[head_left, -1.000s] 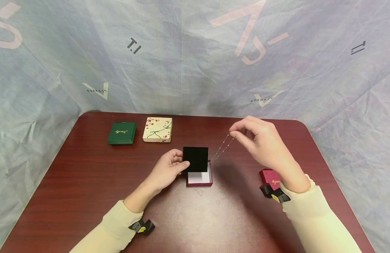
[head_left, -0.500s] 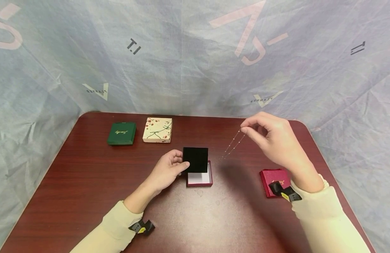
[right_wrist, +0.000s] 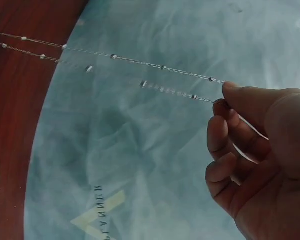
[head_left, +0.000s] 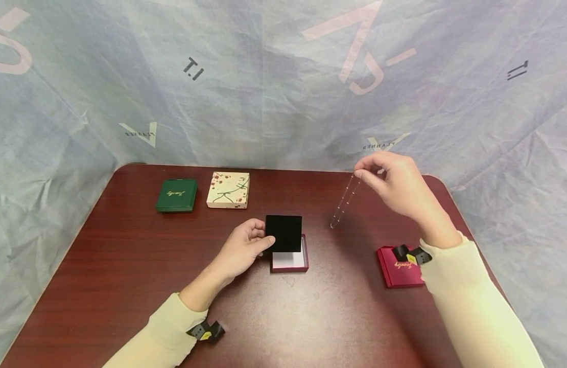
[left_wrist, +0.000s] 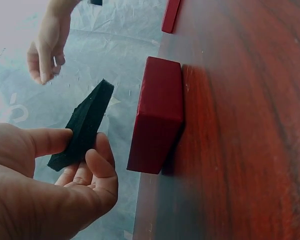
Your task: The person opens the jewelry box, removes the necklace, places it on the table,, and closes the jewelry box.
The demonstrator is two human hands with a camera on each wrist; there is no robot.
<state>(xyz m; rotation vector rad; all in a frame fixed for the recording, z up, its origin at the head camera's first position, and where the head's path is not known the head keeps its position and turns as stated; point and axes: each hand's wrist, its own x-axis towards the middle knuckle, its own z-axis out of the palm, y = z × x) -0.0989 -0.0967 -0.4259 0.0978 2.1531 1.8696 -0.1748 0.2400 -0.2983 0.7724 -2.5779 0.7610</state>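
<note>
Between thumb and fingers, my left hand (head_left: 241, 250) pinches a thin square black foam pad (head_left: 284, 233) by its left edge. Under the pad sits a red box base (head_left: 290, 269) with a white inside, partly covered from the head camera. In the left wrist view the pad (left_wrist: 86, 125) is tilted beside the red box (left_wrist: 157, 110), apart from it. My right hand (head_left: 396, 184), raised at the right, pinches a fine beaded chain necklace (head_left: 342, 207) at its top. It hangs in a narrow loop; the right wrist view shows small beads along the chain (right_wrist: 140, 63).
A red jewelry box lid (head_left: 403, 273) lies at the right, partly under the right wrist's camera. Toward the back left stand a green jewelry box (head_left: 176, 195) and a cream floral box (head_left: 228, 189). Fabric walls surround the brown table (head_left: 127, 286).
My right hand has moved right and upward with the necklace, whose lower end has swung away from the red box base. The left hand and black pad have stayed still.
</note>
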